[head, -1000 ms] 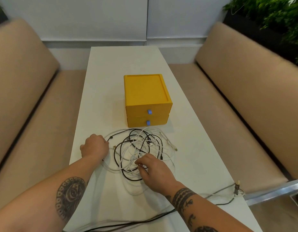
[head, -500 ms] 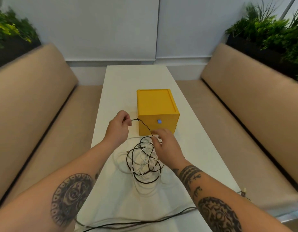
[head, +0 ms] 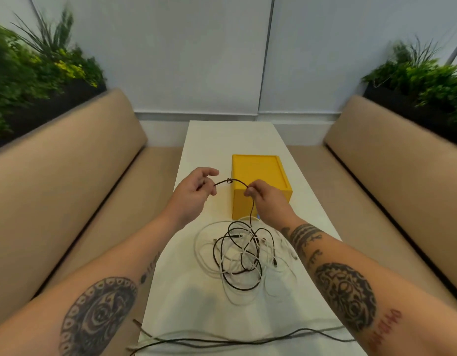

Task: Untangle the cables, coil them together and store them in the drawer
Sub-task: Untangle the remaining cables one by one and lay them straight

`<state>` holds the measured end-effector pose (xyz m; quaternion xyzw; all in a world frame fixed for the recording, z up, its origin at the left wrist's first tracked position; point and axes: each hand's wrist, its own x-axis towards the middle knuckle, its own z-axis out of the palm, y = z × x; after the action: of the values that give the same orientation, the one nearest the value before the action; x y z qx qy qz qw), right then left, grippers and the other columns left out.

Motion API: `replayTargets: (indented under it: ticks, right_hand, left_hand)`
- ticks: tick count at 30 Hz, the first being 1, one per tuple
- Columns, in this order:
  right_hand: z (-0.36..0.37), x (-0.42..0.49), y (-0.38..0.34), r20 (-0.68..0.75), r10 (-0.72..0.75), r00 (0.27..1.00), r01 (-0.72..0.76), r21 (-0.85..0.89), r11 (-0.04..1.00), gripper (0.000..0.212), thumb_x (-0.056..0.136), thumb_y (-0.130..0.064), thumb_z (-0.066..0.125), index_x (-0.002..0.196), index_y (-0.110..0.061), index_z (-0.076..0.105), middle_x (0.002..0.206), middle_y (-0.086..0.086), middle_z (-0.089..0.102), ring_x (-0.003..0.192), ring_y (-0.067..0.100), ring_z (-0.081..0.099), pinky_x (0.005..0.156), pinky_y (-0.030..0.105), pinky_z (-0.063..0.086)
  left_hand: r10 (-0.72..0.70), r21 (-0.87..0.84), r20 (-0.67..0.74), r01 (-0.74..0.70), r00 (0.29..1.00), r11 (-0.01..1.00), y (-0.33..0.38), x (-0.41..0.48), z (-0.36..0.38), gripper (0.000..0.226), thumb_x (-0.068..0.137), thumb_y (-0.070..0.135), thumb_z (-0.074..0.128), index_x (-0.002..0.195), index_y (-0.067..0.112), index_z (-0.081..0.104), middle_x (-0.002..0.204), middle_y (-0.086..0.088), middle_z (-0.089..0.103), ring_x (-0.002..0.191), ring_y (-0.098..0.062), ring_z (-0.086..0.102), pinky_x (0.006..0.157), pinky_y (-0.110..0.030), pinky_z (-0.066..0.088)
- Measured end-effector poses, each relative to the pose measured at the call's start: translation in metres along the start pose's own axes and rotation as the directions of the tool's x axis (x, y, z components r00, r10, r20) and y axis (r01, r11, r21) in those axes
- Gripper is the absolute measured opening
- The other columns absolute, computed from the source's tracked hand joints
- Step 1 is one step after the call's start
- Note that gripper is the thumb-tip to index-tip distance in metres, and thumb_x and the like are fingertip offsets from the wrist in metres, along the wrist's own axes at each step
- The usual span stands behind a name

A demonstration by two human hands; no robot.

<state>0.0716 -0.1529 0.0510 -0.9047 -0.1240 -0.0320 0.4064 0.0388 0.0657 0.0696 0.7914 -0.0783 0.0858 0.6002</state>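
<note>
Between left fingers (head: 211,195) and right fingers (head: 248,193), black cable (head: 237,181) (knotted midway)

No legible txt, brand, nr or sign anywhere in view. Only candidates: red script tattoo (head: 386,327) on right forearm, bottom-right edge, running along the arm, letters too blurred and skewed to read; small dark tattoo marks (head: 151,265) on left inner forearm, poss. lettering, can't tell. Other forearm tattoos are patterns, not txt.
</note>
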Motion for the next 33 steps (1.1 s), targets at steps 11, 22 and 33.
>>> replayTargets:
  ticks: [11,22,33]
  right_hand:
    - [-0.042,0.019,-0.063,-0.111,-0.274,0.955,0.280,0.038,0.959,0.018,0.102,-0.022,0.054,0.107,-0.017,0.071,0.093,-0.013,0.065,0.085,0.000,0.056,0.076,0.019,0.042]
    - [-0.083,0.028,-0.075,-0.093,-0.418,0.904,0.395,-0.196,0.898,0.019,0.101,-0.025,0.055,0.111,-0.022,0.071,0.089,-0.022,0.057,0.092,0.007,0.052,0.080,0.016,0.040]
    - [-0.085,0.008,-0.022,-0.061,-0.022,0.998,0.032,0.171,0.985,0.031,0.104,-0.038,0.042,0.092,-0.029,0.068,0.075,-0.003,0.052,0.065,0.014,0.048,0.063,0.032,0.044]
  left_hand:
    - [-0.204,-0.279,0.151,0.240,0.967,0.930,0.035,0.011,0.006,0.060,0.105,0.055,0.022,0.107,0.014,0.066,0.082,-0.012,0.072,0.056,-0.024,0.056,0.057,-0.032,0.042]
    - [0.007,-0.313,0.135,0.037,0.991,0.949,0.053,0.026,0.002,0.027,0.107,0.024,0.041,0.091,0.015,0.061,0.062,0.003,0.042,0.049,-0.007,0.031,0.050,-0.021,0.029]
    - [-0.156,-0.294,0.003,0.150,0.988,0.944,0.015,0.020,-0.032,0.028,0.107,0.017,0.038,0.092,0.014,0.061,0.078,0.002,0.065,0.050,-0.012,0.040,0.055,-0.027,0.033]
